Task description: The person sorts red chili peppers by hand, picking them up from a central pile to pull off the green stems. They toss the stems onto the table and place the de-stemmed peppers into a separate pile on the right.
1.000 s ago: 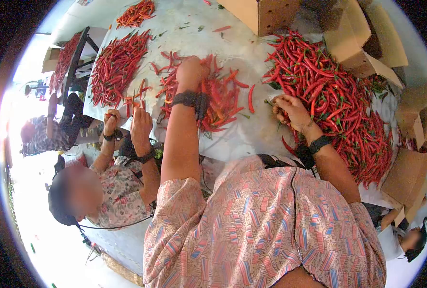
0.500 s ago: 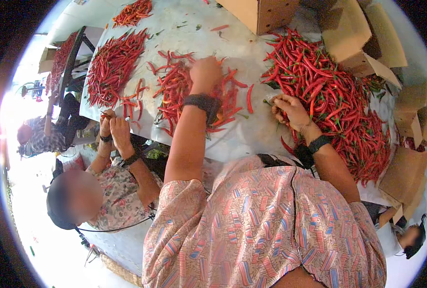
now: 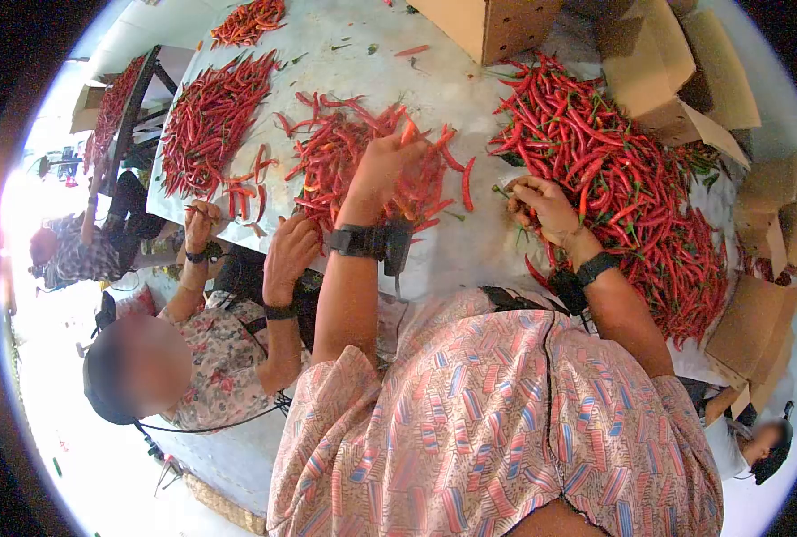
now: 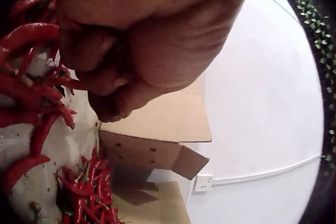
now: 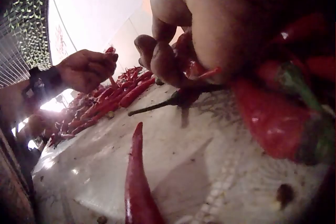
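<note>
My left hand (image 3: 382, 179) is over the near part of the middle pile of red chili peppers (image 3: 322, 170), a little blurred. Its fingers are curled round a chili pepper (image 5: 109, 50), whose red ends show at the fingers in the right wrist view. At the left edge of the large chili heap (image 3: 595, 170), my right hand (image 3: 546, 208) grips another red chili pepper (image 5: 195, 69) between thumb and curled fingers. A green stem (image 5: 152, 108) sticks out below these fingers. One loose chili (image 5: 137, 182) lies on the white table cover in front of the right hand.
Cardboard boxes (image 3: 524, 31) stand behind and right of the large heap. Two more chili piles, one larger (image 3: 215, 121) and one small (image 3: 248, 22), lie at the left. Beside me on the left, another person's hands (image 3: 291, 255) are at the table edge.
My left hand has come back from over the middle pile toward me and slightly right. My right hand has stayed in place. The neighbour's two hands have moved apart.
</note>
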Demonstrator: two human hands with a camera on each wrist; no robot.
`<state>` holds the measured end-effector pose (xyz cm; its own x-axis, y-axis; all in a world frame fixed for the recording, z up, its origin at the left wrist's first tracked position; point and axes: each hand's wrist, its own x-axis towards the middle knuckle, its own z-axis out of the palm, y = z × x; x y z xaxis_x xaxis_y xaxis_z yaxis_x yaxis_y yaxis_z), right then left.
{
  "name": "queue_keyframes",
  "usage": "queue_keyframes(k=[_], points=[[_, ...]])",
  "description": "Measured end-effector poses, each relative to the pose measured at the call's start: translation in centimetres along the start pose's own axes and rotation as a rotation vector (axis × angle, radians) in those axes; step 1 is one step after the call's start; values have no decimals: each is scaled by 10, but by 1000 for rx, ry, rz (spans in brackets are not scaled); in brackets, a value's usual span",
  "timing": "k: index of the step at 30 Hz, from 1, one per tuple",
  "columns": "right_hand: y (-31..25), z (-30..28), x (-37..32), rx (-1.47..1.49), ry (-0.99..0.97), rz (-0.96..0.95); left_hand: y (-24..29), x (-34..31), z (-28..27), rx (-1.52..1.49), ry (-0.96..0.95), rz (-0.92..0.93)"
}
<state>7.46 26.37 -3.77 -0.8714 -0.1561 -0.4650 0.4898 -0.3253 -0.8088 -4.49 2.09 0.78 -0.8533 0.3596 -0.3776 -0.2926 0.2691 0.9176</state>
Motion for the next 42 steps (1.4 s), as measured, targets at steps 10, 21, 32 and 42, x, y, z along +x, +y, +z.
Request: queue_keyframes(k=[10,21,32,42], points=[[1,2,1,-21,21,-33,-1,-15,-7,-5,93,55],[0,3,-1,-16,35,7,10,-25,-9,-229,123,183],[6,3,-1,-114,80,-16,-49,2,-10,463,207,200],[3,6,-3,-78,73,-42,-30,12,22,1125,256,221]])
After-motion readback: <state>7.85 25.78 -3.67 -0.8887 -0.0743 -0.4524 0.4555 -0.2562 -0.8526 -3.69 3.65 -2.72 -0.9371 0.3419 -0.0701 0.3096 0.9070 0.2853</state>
